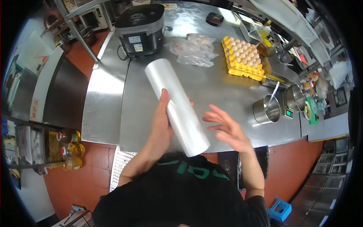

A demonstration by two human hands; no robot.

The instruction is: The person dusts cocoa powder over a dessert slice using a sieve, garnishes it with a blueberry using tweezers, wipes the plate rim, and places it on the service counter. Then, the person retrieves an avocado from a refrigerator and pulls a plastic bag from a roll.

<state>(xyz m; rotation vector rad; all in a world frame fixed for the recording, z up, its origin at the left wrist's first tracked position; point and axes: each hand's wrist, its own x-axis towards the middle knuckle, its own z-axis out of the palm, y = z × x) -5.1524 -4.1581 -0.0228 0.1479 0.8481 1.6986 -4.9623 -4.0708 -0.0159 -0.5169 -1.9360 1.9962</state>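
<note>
A large roll of clear plastic film or bags (177, 108) is tilted in front of my body, above the steel counter (140, 98). Wrapped round its middle from the left is my left hand (163, 117), thumb on top and fingertips just showing on the far side. My right hand (227, 128) is to the right of the roll, apart from it, with its fingers spread and nothing in it.
Behind the roll stand a black cooker (140, 32) and a clear plastic bag with contents (194, 49). Yellow trays of eggs (244, 58) are at the back right. Nearer on the right are a steel pot (266, 110) with a utensil and a small scale (289, 113).
</note>
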